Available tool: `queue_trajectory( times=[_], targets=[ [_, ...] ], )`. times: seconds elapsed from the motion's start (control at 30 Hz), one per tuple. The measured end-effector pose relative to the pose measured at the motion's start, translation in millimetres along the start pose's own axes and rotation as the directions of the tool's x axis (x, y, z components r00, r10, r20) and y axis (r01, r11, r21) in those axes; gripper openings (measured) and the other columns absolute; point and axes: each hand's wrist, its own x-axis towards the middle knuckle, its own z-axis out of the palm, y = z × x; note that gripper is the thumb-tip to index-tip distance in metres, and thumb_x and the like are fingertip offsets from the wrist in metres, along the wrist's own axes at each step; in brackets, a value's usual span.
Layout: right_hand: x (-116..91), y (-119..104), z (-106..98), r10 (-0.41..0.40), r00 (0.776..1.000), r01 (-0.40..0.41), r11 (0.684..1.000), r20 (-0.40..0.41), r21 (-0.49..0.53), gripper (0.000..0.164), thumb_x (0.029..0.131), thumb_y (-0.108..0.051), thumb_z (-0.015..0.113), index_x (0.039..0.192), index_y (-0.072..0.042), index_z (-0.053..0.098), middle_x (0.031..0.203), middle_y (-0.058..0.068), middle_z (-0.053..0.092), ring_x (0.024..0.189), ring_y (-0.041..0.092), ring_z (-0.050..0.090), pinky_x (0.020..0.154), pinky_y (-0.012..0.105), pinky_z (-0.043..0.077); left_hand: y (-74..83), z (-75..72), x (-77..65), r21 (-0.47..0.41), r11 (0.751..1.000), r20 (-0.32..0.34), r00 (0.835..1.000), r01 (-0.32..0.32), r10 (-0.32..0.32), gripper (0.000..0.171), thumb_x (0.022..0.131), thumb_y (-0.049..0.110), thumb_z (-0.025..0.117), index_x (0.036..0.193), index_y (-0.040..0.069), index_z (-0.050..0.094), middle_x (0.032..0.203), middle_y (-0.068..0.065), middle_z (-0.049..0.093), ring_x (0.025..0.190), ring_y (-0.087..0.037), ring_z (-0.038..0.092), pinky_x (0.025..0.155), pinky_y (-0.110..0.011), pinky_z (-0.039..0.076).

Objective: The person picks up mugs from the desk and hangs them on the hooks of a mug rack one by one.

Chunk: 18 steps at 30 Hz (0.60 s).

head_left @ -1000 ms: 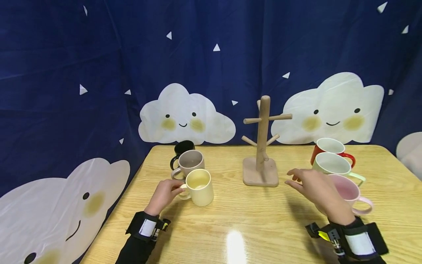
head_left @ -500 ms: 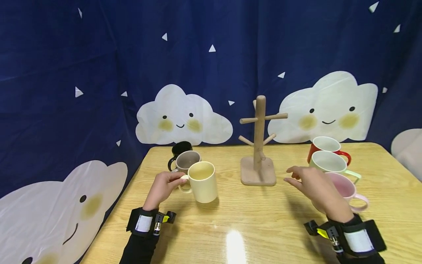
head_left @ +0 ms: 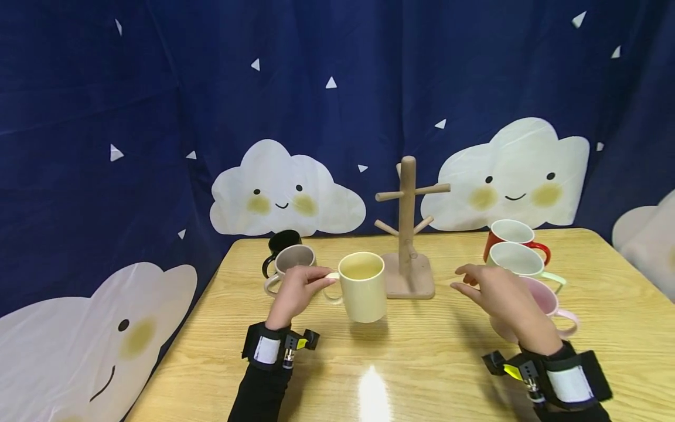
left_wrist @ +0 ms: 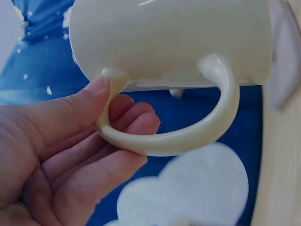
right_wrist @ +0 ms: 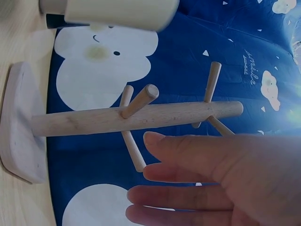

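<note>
Fingers [head_left: 316, 272] of the left hand [head_left: 292, 296] pinch the handle [head_left: 333, 300] of a pale yellow mug [head_left: 364, 293], as I see it from the head view, gap closed on it, while those of the right hand [head_left: 503, 296] are loosely parted and hold nothing. The yellow mug is upright, raised above the wooden surface [head_left: 432, 351] with its shadow below, and it overlaps the near left part of the base of a wooden mug tree [head_left: 406, 234]. Left of it stand a grey mug [head_left: 295, 257] and, behind that, a black mug [head_left: 283, 239]. Over on the right are a red mug [head_left: 491, 248], a pale green mug [head_left: 515, 258] and a pink mug [head_left: 543, 296], the last partly hidden by the right hand; whether the two touch I cannot tell. A dark blue curtain [head_left: 316, 47] with smiling clouds hangs behind everything. From the left wrist, the thumb lies against one end of the handle and fingertips show through its loop. From the right wrist, the straight fingers lie in front of the mug tree's pegs, and part of the yellow mug, blurred, crosses the top edge.
</note>
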Motion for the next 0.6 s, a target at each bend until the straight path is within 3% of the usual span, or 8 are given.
queue_trajectory(
  times=[0.3, 0.6],
  targets=[
    [-2, 1, -3, 0.017, 1.000, -0.017, 1.000, 0.000, -0.002, 0.030, 0.083, -0.027, 0.067, 0.100, -0.002, 0.066, 0.078, 0.005, 0.068, 0.068, 0.019, 0.063, 0.057, 0.034, 0.049, 42.8, 23.5, 13.5, -0.088, 0.990, 0.072, 0.990, -0.114, 0.121, 0.019, 0.086, 0.022, 0.063, 0.098, 0.011, 0.073, 0.094, -0.003, 0.071, 0.082, -0.010, 0.064, 0.074, -0.022, 0.050],
    [-3, 4, -5, 0.011, 1.000, -0.011, 1.000, -0.025, 0.003, 0.030, 0.083, -0.027, 0.066, 0.099, -0.002, 0.066, 0.077, 0.005, 0.068, 0.067, 0.019, 0.063, 0.056, 0.034, 0.048, 58.9, 33.3, 12.4, 0.005, 0.991, 0.194, 0.973, -0.130, 0.127, 0.020, 0.088, 0.023, 0.060, 0.097, 0.011, 0.073, 0.090, -0.002, 0.071, 0.076, -0.008, 0.060, 0.069, -0.020, 0.048]
  ],
)
